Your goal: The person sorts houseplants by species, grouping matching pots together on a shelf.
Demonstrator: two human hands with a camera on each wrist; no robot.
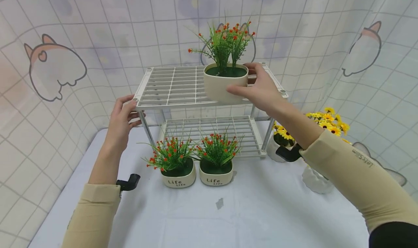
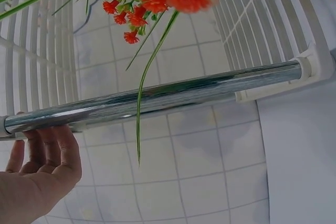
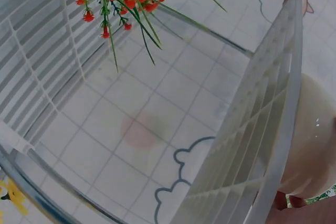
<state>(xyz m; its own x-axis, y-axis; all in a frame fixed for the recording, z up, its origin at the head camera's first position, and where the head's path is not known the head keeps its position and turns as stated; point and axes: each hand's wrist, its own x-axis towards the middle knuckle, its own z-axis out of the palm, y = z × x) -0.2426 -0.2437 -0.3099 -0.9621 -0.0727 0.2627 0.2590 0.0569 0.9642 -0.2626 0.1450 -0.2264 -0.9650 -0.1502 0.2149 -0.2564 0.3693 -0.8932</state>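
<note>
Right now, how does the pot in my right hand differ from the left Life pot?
The held pot is in your right hand by the upper shelf; the left Life pot stands on the table. The held pot's visible side is plain; the left Life pot's carries lettering. Both are cream, with green leaves and orange-red flowers.

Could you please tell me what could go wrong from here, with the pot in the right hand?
The flower pot could slip, since only the right hand holds it, and it might strike a pot marked Life on the table below.

If the flower pot bumps the rack, the rack might shift, although the left hand holds one corner.
</note>
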